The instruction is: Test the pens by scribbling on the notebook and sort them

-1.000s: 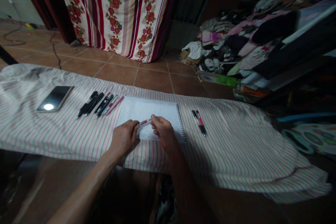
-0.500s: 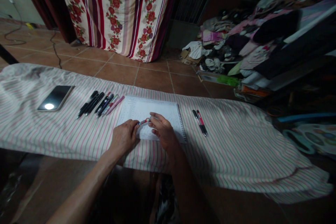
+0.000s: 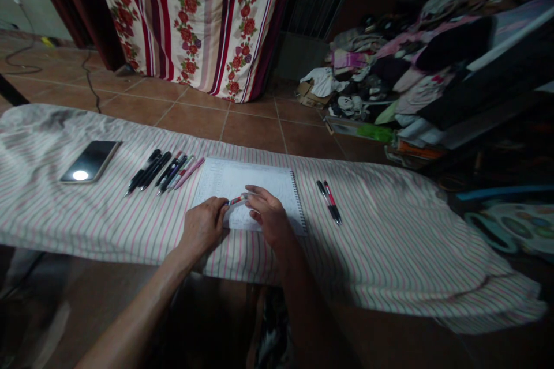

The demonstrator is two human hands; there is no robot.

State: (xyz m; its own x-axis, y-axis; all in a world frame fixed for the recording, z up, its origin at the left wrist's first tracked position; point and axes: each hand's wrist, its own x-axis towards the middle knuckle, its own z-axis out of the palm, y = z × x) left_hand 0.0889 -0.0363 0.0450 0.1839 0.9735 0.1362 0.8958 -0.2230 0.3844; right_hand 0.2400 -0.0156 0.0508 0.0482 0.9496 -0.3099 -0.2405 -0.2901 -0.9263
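Phone [image 3: 90, 161] at far left, lying on the striped cloth [image 3: 398, 230], a bright reflection on its screen. Next, a row of pens [image 3: 173, 174], mostly dark, a pink one at the right end beside the notebook [image 3: 268, 176]. Same places as in the earlier frames.

Left hand [image 3: 203, 222] at the notebook's near left edge: thumb and forefinger closed on the blue left end of a banded pen [image 3: 236, 200]. Pen is held above the written page, lying crosswise between the hands. This grip looks unchanged.

Right hand [image 3: 269, 213] at the pen's other end. A second ago, thumb and forefinger pinched that end; now the forefinger is stretched out above it, the other fingers loosely curled, thumb lower. Contact with the pen: cannot tell. Judgement: the left is steadying the pen while the right shifts its hold.

Right of the notebook's spiral, well apart from the hands: a black pen [image 3: 329, 203] and a red pen [image 3: 333, 202], side by side, tips toward the person. Neither has moved.
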